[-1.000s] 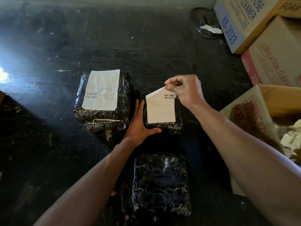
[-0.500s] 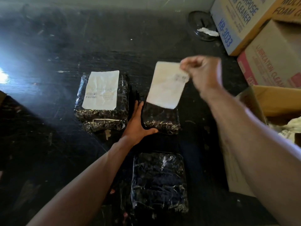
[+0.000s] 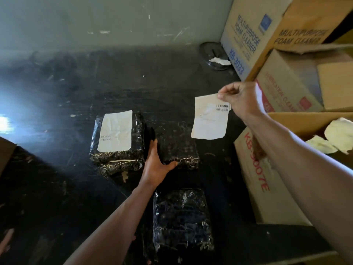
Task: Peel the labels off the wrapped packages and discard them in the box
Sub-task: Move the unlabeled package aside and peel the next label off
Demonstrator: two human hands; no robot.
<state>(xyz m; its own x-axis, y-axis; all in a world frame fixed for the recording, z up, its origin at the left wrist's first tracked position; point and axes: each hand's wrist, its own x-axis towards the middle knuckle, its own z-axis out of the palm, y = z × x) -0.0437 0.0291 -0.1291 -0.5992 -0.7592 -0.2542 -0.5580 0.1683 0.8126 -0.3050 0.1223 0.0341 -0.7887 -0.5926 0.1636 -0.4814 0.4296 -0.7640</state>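
Note:
My right hand (image 3: 241,101) pinches the top corner of a peeled white label (image 3: 210,119), which hangs free in the air to the right of the packages. My left hand (image 3: 155,163) rests flat against the left side of the middle black wrapped package (image 3: 177,144), thumb along its near edge; that package has no label on it. To its left lies a stack of two wrapped packages (image 3: 117,142) with a white label (image 3: 115,131) on top. Another bare wrapped package (image 3: 181,219) lies nearer to me. The open cardboard box (image 3: 254,178) at the right holds crumpled labels (image 3: 338,136).
The packages lie on a dark, scuffed floor (image 3: 57,188). Stacked cartons marked foam cleaner (image 3: 246,39) and lubrication cleaner (image 3: 286,88) stand at the back right. A dark round lid (image 3: 214,54) with a white scrap lies by the wall. Bright glare sits at the left edge.
My right hand has pulled the label fully off the middle package and carried it up and to the right, toward the open box. My left hand has stayed against the package.

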